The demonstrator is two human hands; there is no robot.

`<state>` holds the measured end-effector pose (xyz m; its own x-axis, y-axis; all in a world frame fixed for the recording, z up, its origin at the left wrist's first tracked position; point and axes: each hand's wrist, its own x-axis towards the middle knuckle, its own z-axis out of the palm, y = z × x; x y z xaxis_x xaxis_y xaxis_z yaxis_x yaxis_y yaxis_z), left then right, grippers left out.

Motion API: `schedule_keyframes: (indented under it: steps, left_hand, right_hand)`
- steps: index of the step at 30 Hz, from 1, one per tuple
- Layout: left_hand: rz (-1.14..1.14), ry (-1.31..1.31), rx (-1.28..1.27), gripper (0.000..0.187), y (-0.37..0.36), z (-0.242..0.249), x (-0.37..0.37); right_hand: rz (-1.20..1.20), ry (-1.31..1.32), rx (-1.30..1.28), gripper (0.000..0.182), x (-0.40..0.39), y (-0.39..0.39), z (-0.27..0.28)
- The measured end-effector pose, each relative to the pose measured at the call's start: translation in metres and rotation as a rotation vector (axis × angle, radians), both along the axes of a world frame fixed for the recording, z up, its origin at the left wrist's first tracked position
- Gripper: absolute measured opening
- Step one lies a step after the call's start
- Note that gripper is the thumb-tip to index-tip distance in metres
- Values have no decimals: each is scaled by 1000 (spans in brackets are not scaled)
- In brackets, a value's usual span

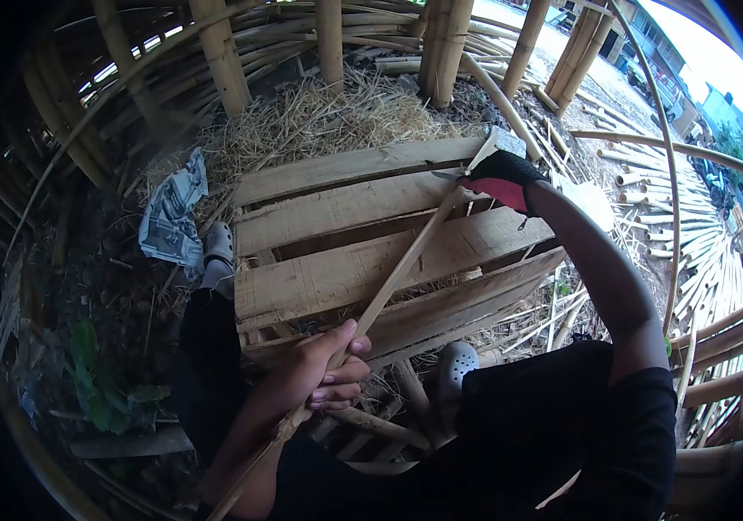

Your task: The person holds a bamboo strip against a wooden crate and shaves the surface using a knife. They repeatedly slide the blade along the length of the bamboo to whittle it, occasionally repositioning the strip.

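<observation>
My bare left hand (pixel 332 365) is wrapped round a long split bamboo strip (pixel 406 260), which slants from the lower left up across a wooden slatted crate (pixel 328 282). My right hand (pixel 506 181), in a red and black glove, is closed beside the strip's upper part. A knife blade (pixel 447 175) pokes out leftward from the glove and lies against or very near the strip. The knife's handle is hidden in the glove. A pale piece (pixel 482 154), perhaps the strip's far end, rises past the fingers.
Dry straw (pixel 328 113) is heaped behind the crate, with upright bamboo poles (pixel 330 43) beyond it. Crumpled newspaper (pixel 174 213) lies at the left. Cut bamboo poles (pixel 649 195) cover the ground at the right. My feet in clogs (pixel 456 369) flank the crate.
</observation>
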<state>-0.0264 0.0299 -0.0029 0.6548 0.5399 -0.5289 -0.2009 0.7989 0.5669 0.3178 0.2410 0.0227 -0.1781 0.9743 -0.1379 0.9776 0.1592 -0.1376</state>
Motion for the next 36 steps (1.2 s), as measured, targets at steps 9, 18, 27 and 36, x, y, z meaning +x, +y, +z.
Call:
schedule_keyframes:
  steps: [9, 18, 27, 36]
  left_hand:
    - [-13, 21, 10, 35, -1, 1, -1]
    - [-8, 4, -7, 34, -1, 1, -1]
    - [18, 75, 18, 30, -3, 1, 0]
    - [-68, 166, 148, 20, -5, 13, -9]
  right_hand:
    - [-158, 404, 17, 49, 13, 10, -5]
    - [85, 244, 173, 47, 2, 2, -15]
    - [-124, 195, 89, 37, -12, 17, -30]
    - [-25, 641, 16, 29, 6, 4, -25]
